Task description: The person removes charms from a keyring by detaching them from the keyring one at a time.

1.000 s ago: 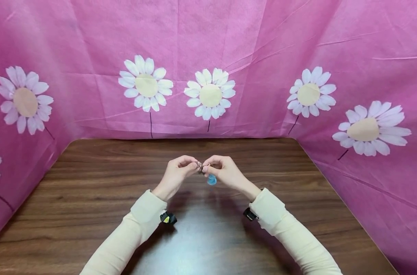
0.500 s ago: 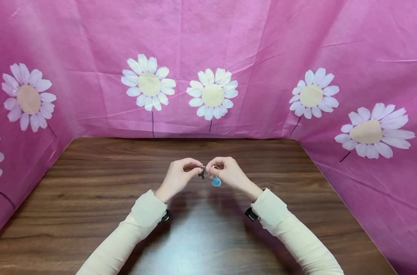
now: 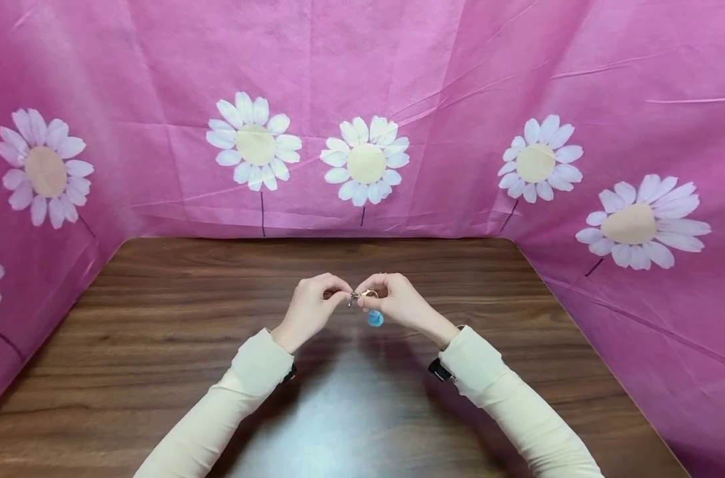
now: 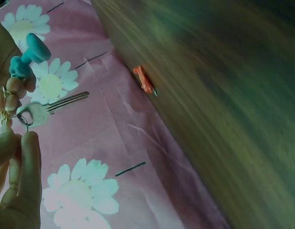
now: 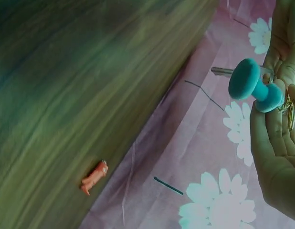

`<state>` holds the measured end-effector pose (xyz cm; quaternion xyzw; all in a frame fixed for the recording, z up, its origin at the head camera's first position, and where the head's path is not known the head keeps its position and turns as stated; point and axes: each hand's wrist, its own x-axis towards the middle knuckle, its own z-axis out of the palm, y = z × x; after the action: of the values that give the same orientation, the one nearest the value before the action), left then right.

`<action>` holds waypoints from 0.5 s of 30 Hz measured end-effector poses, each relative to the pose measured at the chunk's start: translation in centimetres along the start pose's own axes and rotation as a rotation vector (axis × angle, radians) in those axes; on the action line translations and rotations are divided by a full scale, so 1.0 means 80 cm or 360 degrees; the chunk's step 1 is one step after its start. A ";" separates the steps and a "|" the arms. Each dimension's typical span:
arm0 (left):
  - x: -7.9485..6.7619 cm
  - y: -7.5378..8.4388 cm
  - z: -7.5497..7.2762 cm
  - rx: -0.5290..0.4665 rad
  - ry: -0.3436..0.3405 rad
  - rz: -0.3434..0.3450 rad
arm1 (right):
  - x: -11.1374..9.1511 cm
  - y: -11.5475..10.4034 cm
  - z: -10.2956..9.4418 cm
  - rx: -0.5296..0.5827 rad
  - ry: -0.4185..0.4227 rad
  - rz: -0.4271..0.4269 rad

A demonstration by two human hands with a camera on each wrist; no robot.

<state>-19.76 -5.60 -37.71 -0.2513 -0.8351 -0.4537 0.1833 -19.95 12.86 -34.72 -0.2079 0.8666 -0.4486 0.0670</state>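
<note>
In the head view my left hand point(image 3: 310, 307) and right hand point(image 3: 400, 301) meet above the table's middle. My left thumb and fingertip pinch a small metal ring that carries a silver key point(image 4: 40, 113). My right hand holds a gold-coloured keyring point(image 3: 374, 293) with a short chain. From it hangs a blue, dumbbell-shaped charm point(image 5: 246, 82), also low beside the right fingers in the head view. The key's ring and the gold chain are close together at the fingertips; whether they are linked is too small to tell.
Beneath the hands is a brown wood-grain table point(image 3: 159, 318). Pink cloth with daisies point(image 3: 365, 162) stands around its back and sides. Both wrist views show a small orange object point(image 4: 145, 80) on the table near the cloth; its kind is unclear.
The hands drew slightly apart at half a second ago, with the key hanging down between them. Now the fingertips are closer again and the key has turned. The blue charm shifted slightly right overall.
</note>
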 end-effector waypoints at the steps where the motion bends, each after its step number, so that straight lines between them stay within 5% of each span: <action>1: 0.000 0.000 0.001 -0.0048 -0.0012 -0.0034 | -0.001 0.000 -0.001 -0.0020 0.0005 -0.0013; 7: 0.000 0.000 0.005 -0.0232 -0.0090 -0.0129 | -0.005 0.001 -0.004 -0.0129 0.0063 -0.0056; 15: -0.001 -0.003 0.008 -0.0490 -0.0222 -0.0246 | -0.007 -0.001 -0.008 -0.0023 0.0099 0.0004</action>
<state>-19.89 -5.21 -38.27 -0.2423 -0.7833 -0.5704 0.0488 -19.66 13.54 -34.34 -0.1932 0.8717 -0.4486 0.0393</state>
